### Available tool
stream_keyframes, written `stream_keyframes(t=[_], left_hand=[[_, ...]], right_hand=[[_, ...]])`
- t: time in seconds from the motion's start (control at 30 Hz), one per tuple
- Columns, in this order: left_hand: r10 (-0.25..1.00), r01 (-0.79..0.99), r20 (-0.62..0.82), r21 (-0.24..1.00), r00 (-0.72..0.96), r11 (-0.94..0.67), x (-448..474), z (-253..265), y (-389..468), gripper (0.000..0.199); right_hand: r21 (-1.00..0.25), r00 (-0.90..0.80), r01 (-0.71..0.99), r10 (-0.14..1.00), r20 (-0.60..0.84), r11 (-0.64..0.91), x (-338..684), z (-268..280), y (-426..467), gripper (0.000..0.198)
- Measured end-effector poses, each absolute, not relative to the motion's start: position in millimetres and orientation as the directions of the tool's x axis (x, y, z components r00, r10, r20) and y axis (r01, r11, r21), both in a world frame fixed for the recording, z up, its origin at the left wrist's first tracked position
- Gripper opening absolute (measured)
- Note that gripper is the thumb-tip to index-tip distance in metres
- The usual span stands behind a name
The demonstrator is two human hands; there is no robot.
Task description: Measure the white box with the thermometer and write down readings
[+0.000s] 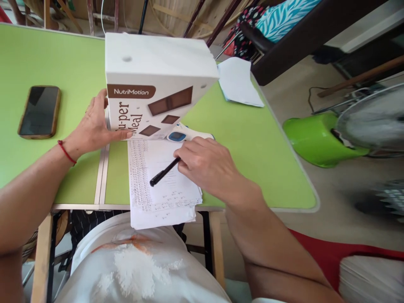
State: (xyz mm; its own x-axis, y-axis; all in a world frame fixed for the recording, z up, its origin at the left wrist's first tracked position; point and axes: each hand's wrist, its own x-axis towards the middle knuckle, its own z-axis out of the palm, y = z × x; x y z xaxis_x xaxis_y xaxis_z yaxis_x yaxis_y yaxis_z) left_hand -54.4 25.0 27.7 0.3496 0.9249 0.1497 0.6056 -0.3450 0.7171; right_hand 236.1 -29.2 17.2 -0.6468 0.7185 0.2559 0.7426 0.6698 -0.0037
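My left hand [96, 120] grips the left edge of a white cardboard box [160, 61] printed "NutriMotion", its thumb across the front face and its fingers along the side. Brown bar shapes are pictured on the box. In my right hand [206, 165] is a black pen [164, 171], pinched near one end and slanting down to the left over a stack of papers [166, 191]. Rows of handwriting cover the top sheet's left side, and the stack overhangs the table's near edge. A white device with a blue-framed panel [177, 136] lies just beyond my right hand, partly hidden by the box.
A smartphone [39, 111] lies on the green table [246, 168] at the left. Folded white paper [237, 80] rests at the back right corner. Off the table to the right are a bright green stool [307, 141] and a fan [375, 118].
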Motion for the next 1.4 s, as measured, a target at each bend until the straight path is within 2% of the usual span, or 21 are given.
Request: stream_keyframes(t=[0.1, 0.2, 0.3, 0.37, 0.47, 0.6, 0.67, 0.77, 0.83, 0.9, 1.0, 1.07, 1.17, 1.27, 1.4], left_hand=[[0.906, 0.57, 0.258, 0.71, 0.335, -0.413, -53, 31, 23, 0.106], [0.906, 0.522, 0.266, 0.748, 0.33, -0.41, -51, 33, 21, 0.091], [0.906, 0.478, 0.257, 0.782, 0.336, -0.4, -51, 32, 21, 0.083], [0.907, 0.46, 0.257, 0.795, 0.333, -0.395, -52, 30, 22, 0.078], [0.911, 0.425, 0.263, 0.819, 0.317, -0.385, -52, 28, 23, 0.068], [0.924, 0.392, 0.261, 0.847, 0.279, -0.358, -52, 28, 23, 0.068], [0.925, 0.403, 0.282, 0.839, 0.255, -0.366, -53, 30, 21, 0.069], [0.927, 0.41, 0.279, 0.837, 0.25, -0.362, -56, 37, 17, 0.069], [0.934, 0.414, 0.253, 0.845, 0.251, -0.34, -58, 45, 13, 0.07], [0.938, 0.408, 0.226, 0.855, 0.263, -0.321, -59, 53, 9, 0.069], [0.923, 0.359, 0.179, 0.883, 0.34, -0.304, -60, 63, 5, 0.066], [0.903, 0.328, 0.129, 0.903, 0.411, -0.278, -61, 65, 4, 0.066], [0.865, 0.305, 0.087, 0.914, 0.495, -0.267, -61, 66, 4, 0.071], [0.833, 0.286, 0.091, 0.914, 0.546, -0.288, -60, 65, 3, 0.072], [0.789, 0.247, 0.089, 0.923, 0.608, -0.294, -58, 66, 4, 0.065]], right_hand=[[0.006, -0.655, 0.744, 0.728, 0.201, 0.668, 241, 16, -30, 0.021], [-0.038, -0.658, 0.741, 0.736, 0.158, 0.67, 248, 18, -22, 0.018], [-0.063, -0.554, 0.809, 0.794, 0.249, 0.584, 259, 19, -4, 0.016], [-0.082, -0.439, 0.869, 0.835, 0.331, 0.489, 266, 14, 12, 0.032], [-0.245, -0.355, 0.868, 0.885, 0.302, 0.431, 271, -3, 32, 0.052], [-0.531, -0.291, 0.771, 0.936, 0.196, 0.351, 271, -18, 43, 0.037], [-0.62, -0.174, 0.732, 0.958, 0.228, 0.281, 270, -11, 41, 0.033], [-0.768, 0.105, 0.59, 0.919, 0.38, 0.25, 266, 14, 27, 0.036], [-0.831, 0.168, 0.462, 0.89, 0.423, 0.308, 258, 35, 9, 0.029], [-0.892, 0.125, 0.19, 0.891, 0.436, 0.41, 245, 53, -15, 0.023], [-0.915, -0.011, -0.028, 0.915, 0.403, 0.403, 221, 65, -52, 0.015], [-0.935, -0.036, -0.141, 0.943, 0.332, 0.324, 205, 63, -71, 0.015], [-0.933, -0.066, -0.33, 0.982, 0.176, 0.145, 184, 53, -89, 0.026], [-0.888, -0.118, -0.456, 0.985, 0.124, 0.057, 169, 43, -96, 0.03], [-0.872, -0.202, -0.489, 0.976, 0.079, -0.03, 158, 36, -99, 0.026]])
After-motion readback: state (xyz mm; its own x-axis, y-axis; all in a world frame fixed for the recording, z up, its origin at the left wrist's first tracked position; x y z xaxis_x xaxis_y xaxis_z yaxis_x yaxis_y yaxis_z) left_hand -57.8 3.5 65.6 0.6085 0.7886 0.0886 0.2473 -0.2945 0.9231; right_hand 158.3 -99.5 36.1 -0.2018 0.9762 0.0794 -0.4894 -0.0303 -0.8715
